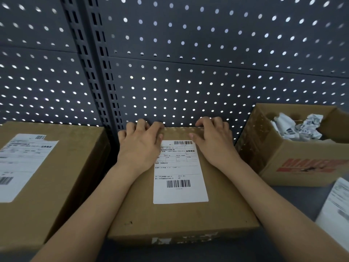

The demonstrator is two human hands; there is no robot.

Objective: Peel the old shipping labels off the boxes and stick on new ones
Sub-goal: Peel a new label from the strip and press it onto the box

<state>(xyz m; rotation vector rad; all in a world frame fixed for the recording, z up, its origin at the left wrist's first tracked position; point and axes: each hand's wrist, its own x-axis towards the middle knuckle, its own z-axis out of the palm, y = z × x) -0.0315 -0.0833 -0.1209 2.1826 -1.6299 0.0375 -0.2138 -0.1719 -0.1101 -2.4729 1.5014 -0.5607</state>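
Observation:
A flat cardboard box (188, 216) lies in the middle with a white shipping label (179, 173) stuck on its top. My left hand (138, 146) rests on the box's far left part, fingers curled over the far edge, thumb touching the label's upper left corner. My right hand (215, 142) lies on the far right part, fingers curled over the same edge, thumb beside the label's upper right corner. A second box (62, 167) on the left carries another white label (24, 163) with a torn top edge.
An open cardboard box (294, 161) at the right holds crumpled peeled labels (298, 127). Sheets of labels (336, 208) lie at the right edge on the grey table (294, 201). A dark pegboard wall (188, 63) rises directly behind the boxes.

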